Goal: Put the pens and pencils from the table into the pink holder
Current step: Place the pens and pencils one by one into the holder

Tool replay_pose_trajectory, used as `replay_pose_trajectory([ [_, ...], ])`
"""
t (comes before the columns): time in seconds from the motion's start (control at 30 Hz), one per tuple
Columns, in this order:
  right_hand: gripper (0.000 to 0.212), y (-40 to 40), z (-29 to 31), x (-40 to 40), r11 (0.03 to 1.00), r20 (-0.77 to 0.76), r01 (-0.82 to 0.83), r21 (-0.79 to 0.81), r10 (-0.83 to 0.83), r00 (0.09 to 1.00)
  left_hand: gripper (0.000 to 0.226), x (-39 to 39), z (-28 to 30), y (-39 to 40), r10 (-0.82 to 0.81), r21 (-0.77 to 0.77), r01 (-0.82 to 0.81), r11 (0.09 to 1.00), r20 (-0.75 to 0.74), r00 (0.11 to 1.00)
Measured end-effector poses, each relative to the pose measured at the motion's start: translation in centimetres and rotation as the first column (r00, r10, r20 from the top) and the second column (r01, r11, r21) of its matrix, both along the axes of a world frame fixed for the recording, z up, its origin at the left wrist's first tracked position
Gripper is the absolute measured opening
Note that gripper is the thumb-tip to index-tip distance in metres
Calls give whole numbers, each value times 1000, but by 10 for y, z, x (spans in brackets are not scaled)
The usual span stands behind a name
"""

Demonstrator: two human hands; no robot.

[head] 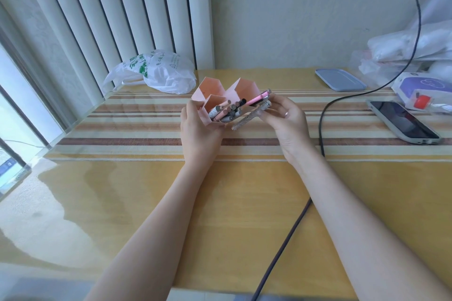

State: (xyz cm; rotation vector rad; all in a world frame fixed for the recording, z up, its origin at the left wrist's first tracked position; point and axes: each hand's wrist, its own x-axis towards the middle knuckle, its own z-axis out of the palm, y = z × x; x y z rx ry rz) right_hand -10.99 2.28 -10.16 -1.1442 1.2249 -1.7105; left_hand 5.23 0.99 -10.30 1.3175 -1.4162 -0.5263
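The pink holder [212, 88], made of several angular compartments, stands on the striped cloth at the table's middle. My left hand [199, 131] grips its near left side. Several pens and pencils [226, 110] lean inside its front compartment, ends pointing towards me. My right hand [285, 118] holds a pink pen [256, 99] and a glittery silver pen [252, 115] just right of the holder, their lower ends at the front compartment's edge.
A white plastic bag [156, 72] lies behind the holder at left. A black cable [325, 120] runs down the table right of my right arm. A phone [403, 121], a blue-grey lid [340, 79] and packages [420, 90] sit at right.
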Motion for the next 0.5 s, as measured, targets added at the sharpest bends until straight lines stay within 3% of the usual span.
replay_pose_trajectory([
  [0.27, 33, 9, 5, 7, 997, -34, -60, -49, 58, 998, 42, 1, -2, -3, 18, 19, -17, 1000, -24, 1000],
  [0.37, 27, 14, 13, 12, 984, -118, 88, -152, -106, 987, 42, 0, -3, -3, 11, 10, -11, 1000, -6, 1000],
  [0.5, 38, 28, 27, 20, 866, -98, 273, -420, -342, 935, 43, 1, -4, -4, 12, 1, -12, 1000, 9, 1000],
])
